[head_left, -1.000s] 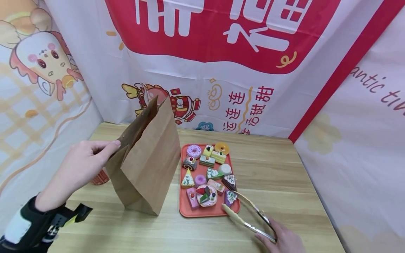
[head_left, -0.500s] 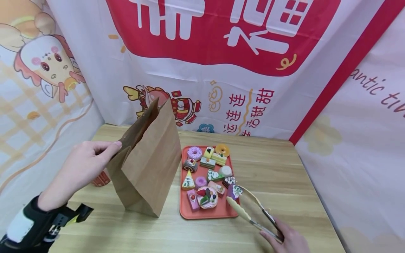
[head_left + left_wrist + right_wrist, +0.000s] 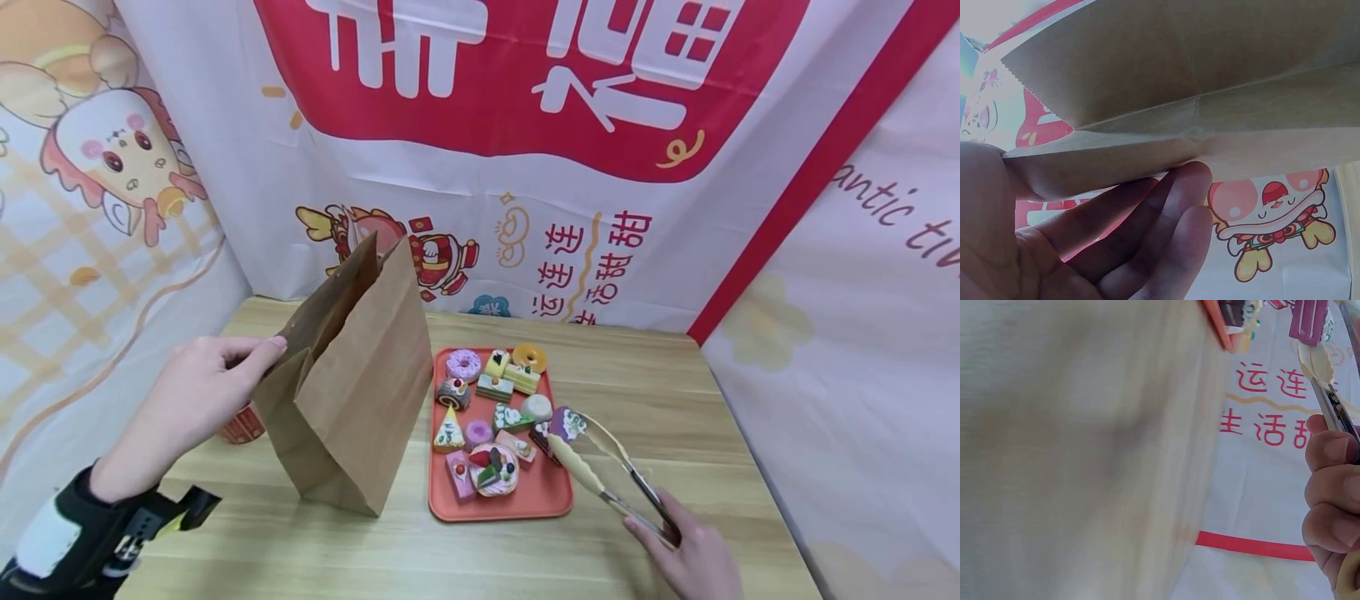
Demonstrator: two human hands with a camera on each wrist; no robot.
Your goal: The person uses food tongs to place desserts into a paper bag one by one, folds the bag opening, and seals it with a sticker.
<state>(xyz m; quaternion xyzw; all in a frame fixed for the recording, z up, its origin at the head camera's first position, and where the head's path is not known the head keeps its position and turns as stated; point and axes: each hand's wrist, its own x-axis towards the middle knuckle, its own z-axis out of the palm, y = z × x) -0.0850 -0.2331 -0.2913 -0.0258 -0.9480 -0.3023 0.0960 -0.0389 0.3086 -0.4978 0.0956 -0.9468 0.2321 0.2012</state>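
Observation:
My left hand (image 3: 191, 408) pinches the rim of a standing brown paper bag (image 3: 367, 392). The left wrist view has the thumb side inside the bag's wall and the fingers (image 3: 1188, 200) outside it. My right hand (image 3: 693, 546) grips a pair of tongs (image 3: 613, 500) with cream tips. Between those tips sits a purple toy cake slice (image 3: 567, 423) with white and green topping, over the right side of a red tray (image 3: 498, 513). In the right wrist view, the slice's purple underside (image 3: 1309, 322) shows above the tray's level.
Several toy sweets fill the tray, among them a fruit tart (image 3: 493, 471), an orange donut (image 3: 529, 358) and a dark cake slice (image 3: 546, 446). Behind the bag, a red patterned object (image 3: 243, 425) is partly hidden. Printed cloth walls surround the wooden table (image 3: 660, 400).
The tongs have closed on the purple cake slice and raised it off the tray, up and slightly right. The dark slice beside it has shifted. My left hand keeps its hold on the bag.

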